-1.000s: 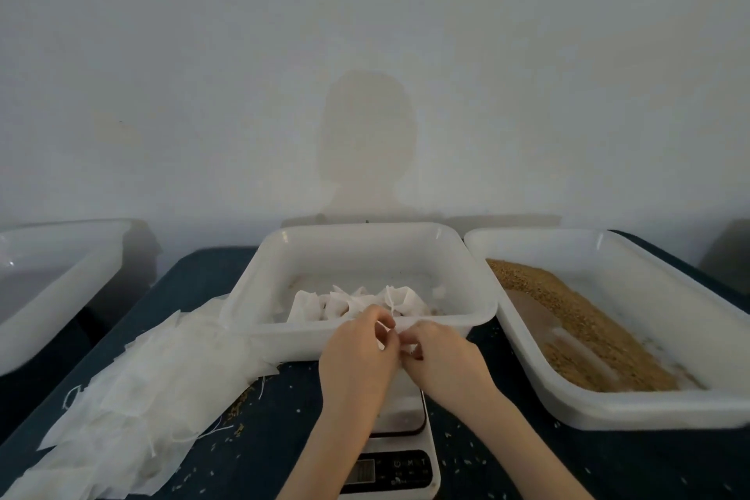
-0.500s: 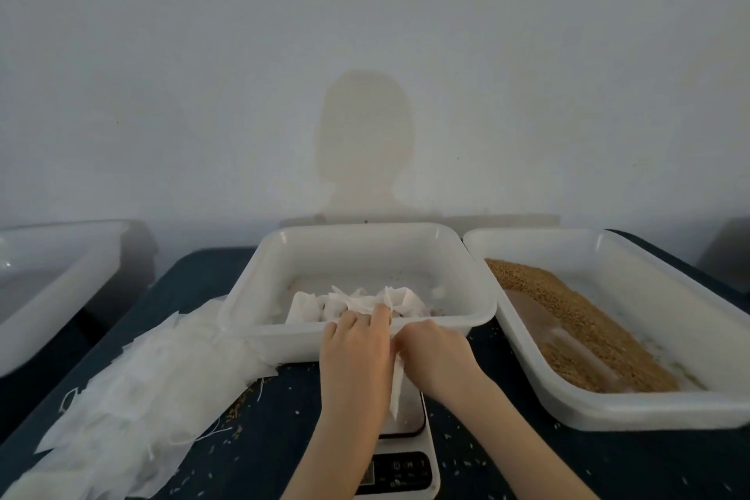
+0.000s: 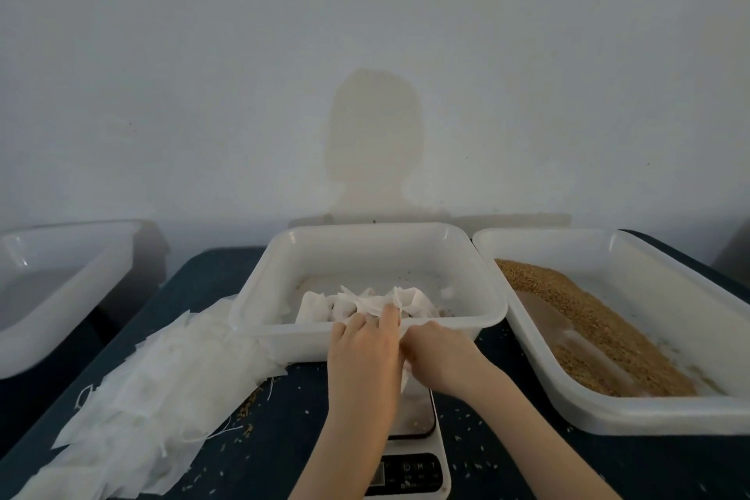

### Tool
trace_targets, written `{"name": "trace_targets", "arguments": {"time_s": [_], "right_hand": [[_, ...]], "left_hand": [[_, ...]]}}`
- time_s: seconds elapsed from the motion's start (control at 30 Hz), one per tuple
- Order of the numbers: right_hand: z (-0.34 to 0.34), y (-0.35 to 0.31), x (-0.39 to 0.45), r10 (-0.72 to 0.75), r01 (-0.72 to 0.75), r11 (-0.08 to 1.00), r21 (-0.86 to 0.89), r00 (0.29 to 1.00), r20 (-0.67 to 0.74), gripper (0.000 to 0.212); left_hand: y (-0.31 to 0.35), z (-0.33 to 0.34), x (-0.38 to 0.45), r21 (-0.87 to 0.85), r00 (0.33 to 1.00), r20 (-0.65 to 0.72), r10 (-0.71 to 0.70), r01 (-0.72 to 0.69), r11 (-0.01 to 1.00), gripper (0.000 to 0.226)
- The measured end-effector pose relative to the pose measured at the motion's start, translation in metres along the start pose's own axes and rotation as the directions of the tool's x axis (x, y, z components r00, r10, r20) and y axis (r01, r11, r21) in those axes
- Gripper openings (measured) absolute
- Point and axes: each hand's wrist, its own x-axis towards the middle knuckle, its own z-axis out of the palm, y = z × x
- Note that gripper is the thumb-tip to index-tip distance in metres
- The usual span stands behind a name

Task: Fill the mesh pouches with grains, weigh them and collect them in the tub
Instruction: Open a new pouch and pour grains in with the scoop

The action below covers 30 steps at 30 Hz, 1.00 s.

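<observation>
Pinching one white mesh pouch [image 3: 406, 371] between them, the left hand [image 3: 363, 353] and right hand [image 3: 440, 359] meet over the scale [image 3: 414, 418], against the tub [image 3: 284, 341] front rim; filled pouches [image 3: 365, 302] lie inside.

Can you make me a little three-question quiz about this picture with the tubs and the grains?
1. True or false: the brown grains lie in the right tub.
2. What stands under the two hands, the left hand and the right hand?
3. Where is the pile of empty pouches? A) left of the middle tub B) inside the right tub

Key: 1 true; 2 the scale; 3 A.
</observation>
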Motion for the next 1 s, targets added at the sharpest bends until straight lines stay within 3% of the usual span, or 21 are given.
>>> {"name": "trace_targets", "arguments": {"time_s": [0.13,0.33,0.43,0.53,0.6,0.73,0.83,1.0], "right_hand": [[0.0,0.002,-0.001,0.016,-0.013,0.998,0.059,0.999,-0.047,0.021],[-0.011,0.003,-0.004,0.042,-0.028,0.997,0.067,0.972,-0.232,0.021],[-0.017,0.009,-0.008,-0.068,0.095,0.985,0.146,0.981,-0.18,0.017],[-0.024,0.014,-0.012,-0.248,0.236,0.887,0.397,0.968,-0.019,0.016],[-0.028,0.015,-0.015,-0.265,0.238,0.852,0.467,0.964,-0.007,0.036],[-0.032,0.022,-0.016,-0.225,0.223,0.9,0.376,0.974,-0.038,0.019],[-0.034,0.03,-0.018,-0.262,0.231,0.854,0.465,0.965,0.001,0.018],[-0.048,0.058,-0.029,-0.221,0.25,0.767,0.592,0.968,-0.122,0.015]], "left_hand": [[-0.012,0.0,0.005,-0.243,0.998,0.045,-0.033,0.043,0.969,0.016],[-0.026,-0.002,0.008,-0.597,0.992,0.125,0.023,0.057,0.8,0.034],[-0.041,-0.006,0.006,-0.636,0.94,0.308,0.145,0.09,0.767,0.07],[-0.047,-0.005,0.007,-0.532,0.871,0.446,0.205,0.074,0.843,0.097],[-0.047,-0.002,0.007,-0.471,0.856,0.477,0.2,0.057,0.88,0.1],[-0.044,0.009,0.002,-0.507,0.854,0.482,0.196,0.089,0.857,0.076],[-0.04,0.012,0.001,-0.584,0.879,0.446,0.17,0.142,0.799,0.04],[-0.041,0.017,0.002,-0.617,0.895,0.42,0.147,0.163,0.769,0.019]]}}
